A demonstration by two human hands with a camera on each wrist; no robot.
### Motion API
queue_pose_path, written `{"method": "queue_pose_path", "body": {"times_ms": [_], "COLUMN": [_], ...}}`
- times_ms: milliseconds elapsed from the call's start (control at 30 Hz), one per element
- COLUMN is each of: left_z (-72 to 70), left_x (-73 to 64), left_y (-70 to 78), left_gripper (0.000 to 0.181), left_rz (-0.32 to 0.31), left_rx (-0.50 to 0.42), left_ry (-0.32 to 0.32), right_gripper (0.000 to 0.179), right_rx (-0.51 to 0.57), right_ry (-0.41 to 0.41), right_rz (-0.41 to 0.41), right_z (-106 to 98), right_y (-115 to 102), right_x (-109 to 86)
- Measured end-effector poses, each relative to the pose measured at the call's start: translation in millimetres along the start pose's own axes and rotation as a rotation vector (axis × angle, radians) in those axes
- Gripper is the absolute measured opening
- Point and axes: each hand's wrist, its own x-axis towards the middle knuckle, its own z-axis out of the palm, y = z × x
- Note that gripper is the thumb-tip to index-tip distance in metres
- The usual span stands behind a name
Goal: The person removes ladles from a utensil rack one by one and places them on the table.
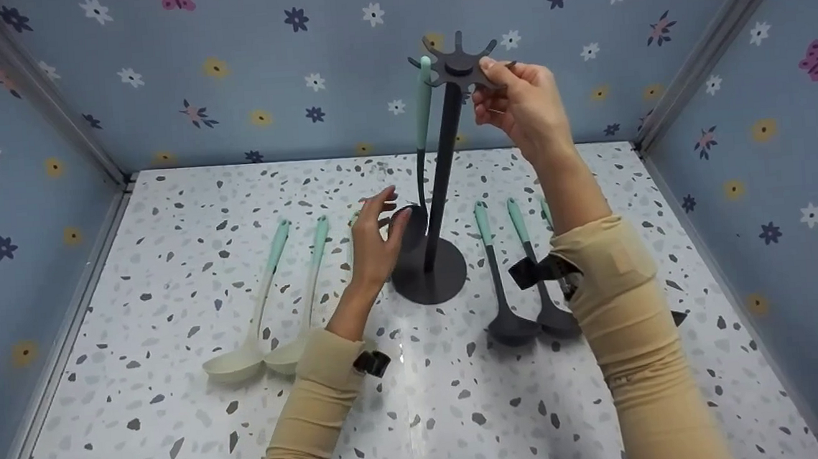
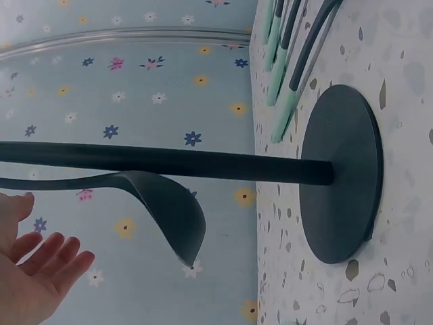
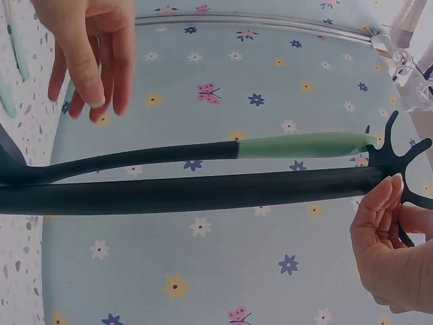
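Observation:
A dark utensil stand (image 1: pixel 444 162) has a round base (image 2: pixel 338 203) on the table and a crown of hooks (image 1: pixel 460 60) at its top. From one hook hangs a ladle (image 3: pixel 298 145) with a mint handle; its dark bowl (image 2: pixel 172 220) hangs beside the pole. My right hand (image 1: pixel 526 102) pinches the crown's right side between thumb and fingers, also seen in the right wrist view. Beside the hanging bowl, my left hand (image 1: pixel 375 239) has its fingers loosely bent and apart, holding nothing; the left wrist view shows a gap between it and the ladle.
Cream ladles (image 1: pixel 238 364) with mint handles lie left of the stand, partly behind my left arm. Dark ladles (image 1: pixel 513 326) lie to the right, some covered by my right forearm. Flower-patterned panels (image 1: pixel 155 96) enclose the speckled table (image 1: pixel 158 449) at the back and sides.

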Motion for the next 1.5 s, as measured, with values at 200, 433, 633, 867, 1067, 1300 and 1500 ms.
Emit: {"method": "queue_pose_path", "body": {"times_ms": [200,433,633,867,1067,1300,1500], "left_z": [14.0,24.5,29.3,30.3,29.6,25.7,21.3], "left_x": [10.9,21.6,23.0,20.1,16.9,14.3,17.8], "left_y": [4.5,10.3,10.6,10.4,10.3,11.4,11.5], "left_gripper": [0.037,0.037,0.03,0.018,0.016,0.017,0.016], "left_rz": [0.027,0.005,-0.01,-0.018,0.028,0.07,0.146], "left_rx": [-0.101,-0.116,-0.145,-0.158,-0.16,-0.11,-0.079], "left_ry": [-0.02,-0.021,-0.009,0.031,0.077,0.098,0.122], "right_gripper": [0.018,0.017,0.016,0.016,0.016,0.017,0.018], "right_rx": [-0.001,0.002,0.017,0.028,0.016,0.012,0.007], "right_ry": [0.001,-0.003,-0.007,-0.02,-0.017,-0.023,-0.01], "right_rz": [-0.001,0.002,0.008,-0.006,-0.019,-0.024,-0.016], "right_z": [0.4,0.0,0.0,-0.4,-0.9,-0.6,-0.1], "right_y": [1.0,1.3,1.5,2.0,2.4,2.9,1.7], "right_x": [-0.2,-0.6,-0.6,-1.1,-1.3,-1.8,-1.3]}}
